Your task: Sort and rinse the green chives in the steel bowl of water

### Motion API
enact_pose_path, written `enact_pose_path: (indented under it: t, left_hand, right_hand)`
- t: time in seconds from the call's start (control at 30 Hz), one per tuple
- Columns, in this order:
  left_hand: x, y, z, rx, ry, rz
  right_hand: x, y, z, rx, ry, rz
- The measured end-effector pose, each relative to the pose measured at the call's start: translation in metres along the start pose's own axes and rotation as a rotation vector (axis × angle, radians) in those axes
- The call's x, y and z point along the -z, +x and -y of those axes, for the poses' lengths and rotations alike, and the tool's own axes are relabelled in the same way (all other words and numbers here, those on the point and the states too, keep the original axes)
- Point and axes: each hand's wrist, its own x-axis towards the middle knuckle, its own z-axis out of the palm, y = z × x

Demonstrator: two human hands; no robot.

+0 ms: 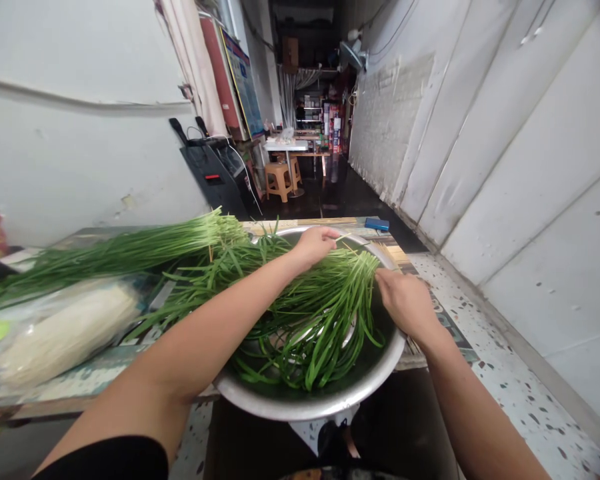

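A wide metal basin (280, 400) sits at the table's near edge and holds a loose heap of green chives (320, 313). My left hand (314, 245) reaches over the basin's far side, its fingers pinched on a single thin pale-green stalk (349, 235) that points right. At the right side of the heap, my right hand (405, 300) has its fingers curled at the cut ends of the chives; I cannot see what they grip. A long bundle of uncut chives (105, 257) lies across the table to the left.
A clear plastic bag of pale noodle-like strands (55, 337) lies at the front left of the table (80, 387). A small blue box (377, 225) rests at the table's far corner. Speckled floor runs along the white wall on the right; stools and a table stand down the corridor.
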Motion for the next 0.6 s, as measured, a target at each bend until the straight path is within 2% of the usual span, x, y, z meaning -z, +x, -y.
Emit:
enact_pose_path:
  t: [0.17,0.6]
  left_hand:
    - [0.0027,-0.006,-0.0052,-0.014,-0.07,0.031]
    - [0.0015,-0.006,-0.0011,0.0,-0.202,0.057]
  right_hand:
    - [-0.0006,0.0001,-0.0003,0.003,0.003,-0.012]
    - [-0.0029,0.0002,-0.0022,0.007,0.033,-0.027]
